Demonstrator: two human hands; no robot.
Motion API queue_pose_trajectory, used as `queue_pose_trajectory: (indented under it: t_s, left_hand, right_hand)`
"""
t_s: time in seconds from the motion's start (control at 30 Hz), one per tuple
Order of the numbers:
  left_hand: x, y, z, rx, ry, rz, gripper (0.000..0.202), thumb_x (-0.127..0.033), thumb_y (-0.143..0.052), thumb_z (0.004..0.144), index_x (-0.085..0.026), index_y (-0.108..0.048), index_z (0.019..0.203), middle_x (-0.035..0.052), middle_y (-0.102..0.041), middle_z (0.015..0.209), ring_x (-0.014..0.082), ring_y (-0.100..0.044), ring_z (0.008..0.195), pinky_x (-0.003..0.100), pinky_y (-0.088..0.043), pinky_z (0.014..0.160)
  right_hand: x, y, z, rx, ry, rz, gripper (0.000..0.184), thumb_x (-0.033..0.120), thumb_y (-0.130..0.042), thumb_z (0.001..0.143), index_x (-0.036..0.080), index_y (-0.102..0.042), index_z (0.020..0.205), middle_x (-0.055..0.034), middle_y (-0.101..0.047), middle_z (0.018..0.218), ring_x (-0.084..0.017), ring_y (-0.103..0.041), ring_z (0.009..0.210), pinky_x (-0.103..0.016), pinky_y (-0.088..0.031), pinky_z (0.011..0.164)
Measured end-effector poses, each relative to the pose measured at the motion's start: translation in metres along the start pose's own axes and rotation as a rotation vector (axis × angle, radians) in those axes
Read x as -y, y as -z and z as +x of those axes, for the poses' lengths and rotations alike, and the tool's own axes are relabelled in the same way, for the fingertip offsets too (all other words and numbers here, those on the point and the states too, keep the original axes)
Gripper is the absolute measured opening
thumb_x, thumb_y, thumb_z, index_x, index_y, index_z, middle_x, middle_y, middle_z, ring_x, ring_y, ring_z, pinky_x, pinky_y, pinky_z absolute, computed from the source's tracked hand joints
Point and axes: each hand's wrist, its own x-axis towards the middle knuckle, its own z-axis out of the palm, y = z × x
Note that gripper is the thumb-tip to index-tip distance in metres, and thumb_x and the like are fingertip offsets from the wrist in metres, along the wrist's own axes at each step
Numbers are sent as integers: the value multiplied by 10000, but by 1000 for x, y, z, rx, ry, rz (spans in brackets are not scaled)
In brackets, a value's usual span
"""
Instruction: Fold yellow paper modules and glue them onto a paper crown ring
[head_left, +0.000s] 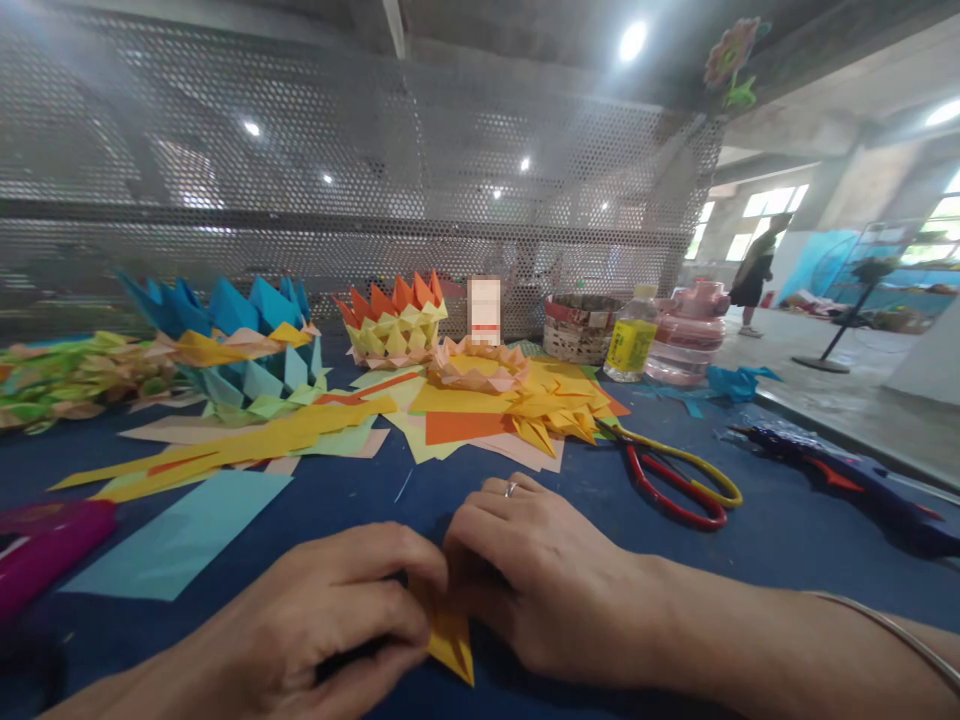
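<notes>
Both hands meet low in the middle of the head view over a small piece of folded yellow paper [453, 642]. My left hand [330, 610] pinches the paper from the left with curled fingers. From the right, my right hand [547, 570], with a ring on one finger, bends its fingers over the paper's upper part; its fingertips are hidden. Only the paper's pointed lower end shows clearly. Beyond the hands lie a pile of folded yellow pieces [559, 405] and flat orange paper [465, 428]. To the left is a light blue paper strip [180, 535].
Scissors [682, 480] and a dark glue gun [847, 480] lie right; a magenta tool [52, 545] lies left. Behind stand a blue folded-paper ring [247, 350], an orange-yellow one [394, 325], a basket [581, 330], a bottle [632, 335] and a pink jug [686, 335].
</notes>
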Motion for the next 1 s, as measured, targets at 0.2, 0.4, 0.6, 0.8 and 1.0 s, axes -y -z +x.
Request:
queue_pose_trajectory:
  t_s: [0.2,0.4,0.6,0.8,1.0]
  left_hand:
    - [6,-5,-6,-87,59,175,177,-117,-475,899,-242,-598,918,-2,-688,894,140,-669,819,210,-517,736]
    - [5,-6,-5,-118,134,204,165,-150,-493,912,-252,-613,963,4,-694,928,157,-674,836,240,-525,744]
    - [5,-2,2,-103,174,-2,161,-121,-515,921,-249,-612,918,-36,-663,912,80,-645,811,153,-483,699]
    - [11,-2,2,-100,328,-65,143,-203,-553,911,-247,-634,803,-43,-610,886,86,-607,769,184,-455,681]
    - [12,0,4,-41,472,-107,231,-319,-535,919,-224,-619,726,-26,-556,848,112,-572,746,222,-436,670]
  right_hand:
    - [2,6,-2,-84,-8,63,300,28,-528,638,146,-606,902,-32,-628,839,-150,-548,740,-269,-400,667]
    - [-1,2,-2,-52,10,38,324,12,-508,647,163,-706,854,-40,-664,873,-172,-559,792,-295,-434,723]
    - [-3,0,-3,-82,52,108,341,13,-501,671,180,-739,851,-37,-683,905,-179,-577,814,-300,-453,751]
    - [3,0,-1,-78,28,110,228,32,-519,682,139,-685,797,-58,-674,791,-170,-575,751,-290,-454,743]
    - [2,-5,1,-136,-79,102,32,129,-620,757,156,-614,774,-24,-631,730,-140,-543,703,-254,-418,671]
